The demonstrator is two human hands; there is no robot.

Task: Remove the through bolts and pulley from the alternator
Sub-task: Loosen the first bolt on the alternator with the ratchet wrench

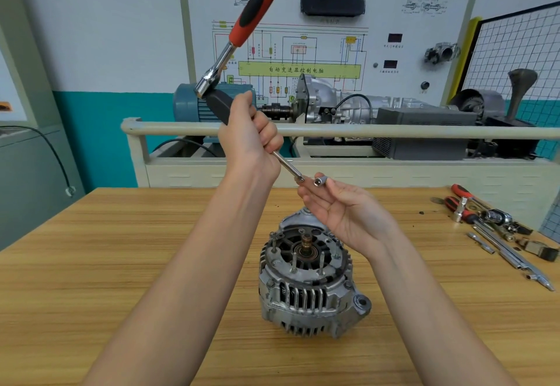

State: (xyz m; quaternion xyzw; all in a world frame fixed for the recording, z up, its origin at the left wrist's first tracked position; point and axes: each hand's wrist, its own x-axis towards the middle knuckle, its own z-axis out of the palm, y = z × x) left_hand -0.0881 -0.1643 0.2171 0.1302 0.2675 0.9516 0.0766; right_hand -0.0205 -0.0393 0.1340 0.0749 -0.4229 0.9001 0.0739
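A: Where's the alternator (309, 276)?

B: On the wooden counter (121, 264), near the middle, just below both hands. Shaft axis stands roughly upright, leaning slightly away from the camera; the open end with the copper-coloured shaft tip faces up. Several thin studs stick up from that face, parallel to the shaft. Mounting ear points to the right, toward the near edge.

A: Left hand (251, 137)?

B: Raised above the counter, its grip curled tight round the dark handle of a driver tool (221, 106). The tool's long axis runs diagonally, from upper left down to lower right; its thin steel shank ends at the right hand's fingertips. A ratchet wrench (242, 28) with a red-and-black handle sits on the driver's upper end and points up and to the right.

A: Right hand (342, 209)?

B: Palm up, over the alternator's far side. Its grip pinches a small silver socket (321, 180) between the fingertips, open end toward the shank tip. Socket and tip are just beside each other; can't tell if they touch.

A: Anything else?

B: Loose tools (491, 228) lie at the counter's right edge, well apart from the alternator.
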